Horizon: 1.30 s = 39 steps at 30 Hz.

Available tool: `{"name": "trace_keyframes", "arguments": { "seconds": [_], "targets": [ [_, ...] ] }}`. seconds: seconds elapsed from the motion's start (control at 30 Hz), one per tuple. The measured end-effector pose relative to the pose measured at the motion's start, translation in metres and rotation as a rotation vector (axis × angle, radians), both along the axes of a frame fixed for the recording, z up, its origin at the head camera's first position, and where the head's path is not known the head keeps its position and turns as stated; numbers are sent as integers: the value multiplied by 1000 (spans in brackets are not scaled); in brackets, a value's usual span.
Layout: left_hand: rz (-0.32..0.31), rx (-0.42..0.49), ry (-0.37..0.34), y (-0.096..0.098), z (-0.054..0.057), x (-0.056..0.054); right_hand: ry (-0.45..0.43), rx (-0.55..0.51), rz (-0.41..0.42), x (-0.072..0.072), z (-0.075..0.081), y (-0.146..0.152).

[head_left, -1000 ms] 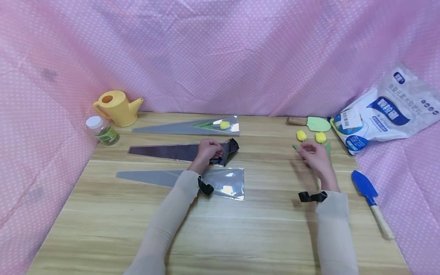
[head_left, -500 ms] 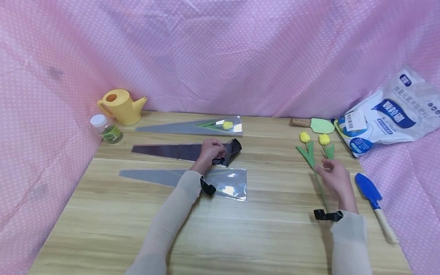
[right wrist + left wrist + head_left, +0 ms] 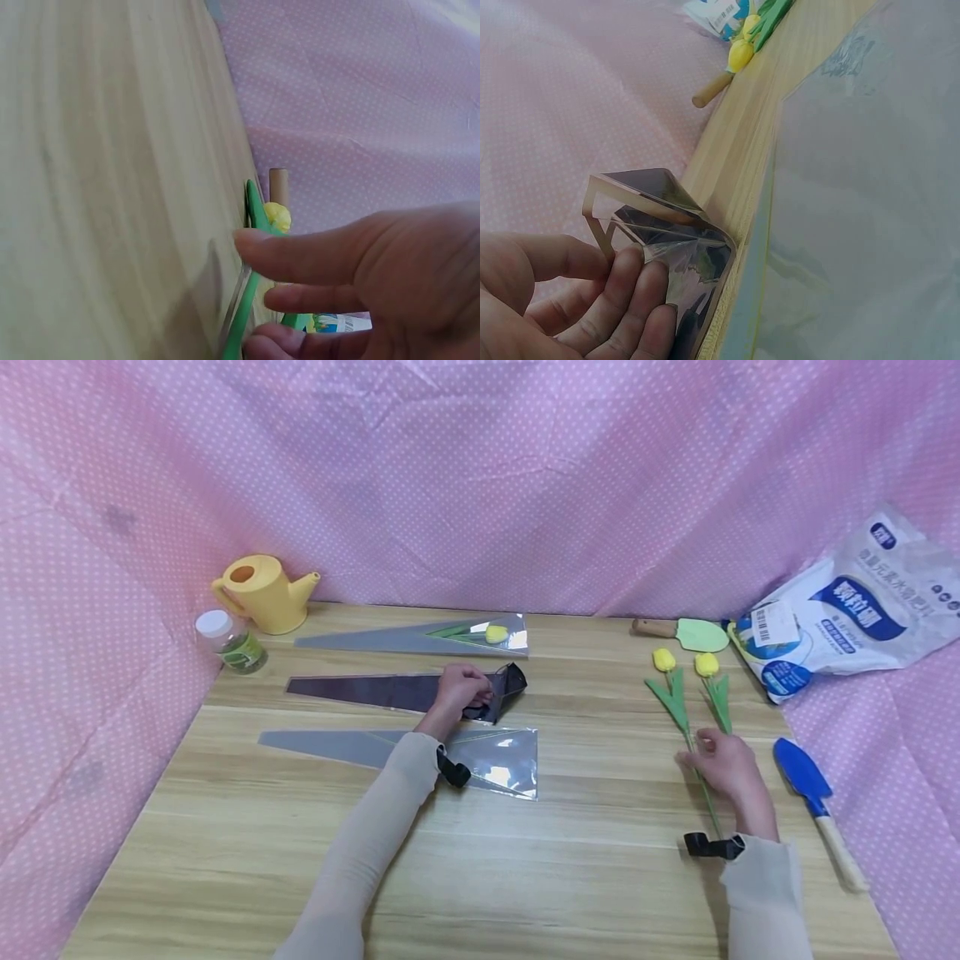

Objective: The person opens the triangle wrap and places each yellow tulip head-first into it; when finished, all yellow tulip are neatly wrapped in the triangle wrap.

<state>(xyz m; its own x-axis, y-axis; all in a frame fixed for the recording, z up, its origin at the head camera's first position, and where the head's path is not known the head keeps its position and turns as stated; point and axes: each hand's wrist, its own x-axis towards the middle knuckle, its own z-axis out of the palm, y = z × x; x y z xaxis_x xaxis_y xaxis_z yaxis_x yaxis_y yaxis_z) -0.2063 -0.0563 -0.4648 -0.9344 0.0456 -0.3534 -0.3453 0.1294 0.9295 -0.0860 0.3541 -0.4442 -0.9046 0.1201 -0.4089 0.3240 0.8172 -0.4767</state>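
My left hand [image 3: 459, 692] pinches the raised mouth of a dark, tapered flower sleeve [image 3: 363, 690]; the left wrist view shows the film's edge [image 3: 596, 196] bent up at the thumb and fingers. Two artificial yellow tulips lie at the right. My right hand [image 3: 729, 766] is over the stem of the left tulip [image 3: 678, 714], thumb and fingers apart on either side of it. In the right wrist view a green stem [image 3: 241, 319] runs past the thumb tip. The other tulip [image 3: 716, 693] lies just beyond, its lower stem hidden by the hand.
A grey sleeve [image 3: 360, 639] with a yellow tulip [image 3: 495, 634] inside lies behind; another grey sleeve [image 3: 315, 742] lies in front. A yellow watering can [image 3: 270, 597] and a jar [image 3: 240, 652] stand left. Right are a green trowel [image 3: 701, 634], a blue trowel [image 3: 802, 768] and a white bag [image 3: 855, 610].
My right hand has drawn back from near the tulip heads toward me, down along the left tulip's stem. The left hand keeps its pinch on the dark sleeve.
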Motion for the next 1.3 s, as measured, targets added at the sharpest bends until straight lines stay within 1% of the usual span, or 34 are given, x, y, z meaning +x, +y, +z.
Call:
{"name": "trace_keyframes", "arguments": {
  "seconds": [0.1,0.23,0.4,0.7,0.83,0.9,1.0,1.13,1.3],
  "targets": [
    [-5,0,5,0,0,0,22,59,25,2,-2,0],
    [-6,-2,6,0,0,0,47,84,24,4,-3,-3],
    [-5,1,6,-1,0,0,88,95,29,5,-5,-8],
    [-3,7,27,-1,1,1,95,94,26,4,-4,-13],
    [-2,10,26,-1,0,0,134,88,47,4,-4,-13],
    [-1,10,22,-1,0,0,153,76,54,5,-5,-13],
    [-1,12,22,-1,-1,0,131,8,33,6,-5,-12],
    [1,18,26,-1,-1,0,45,-120,-27,6,-4,-10],
    [-2,22,30,0,-2,0,-19,-226,-57,4,-3,-10]
  ]
}}
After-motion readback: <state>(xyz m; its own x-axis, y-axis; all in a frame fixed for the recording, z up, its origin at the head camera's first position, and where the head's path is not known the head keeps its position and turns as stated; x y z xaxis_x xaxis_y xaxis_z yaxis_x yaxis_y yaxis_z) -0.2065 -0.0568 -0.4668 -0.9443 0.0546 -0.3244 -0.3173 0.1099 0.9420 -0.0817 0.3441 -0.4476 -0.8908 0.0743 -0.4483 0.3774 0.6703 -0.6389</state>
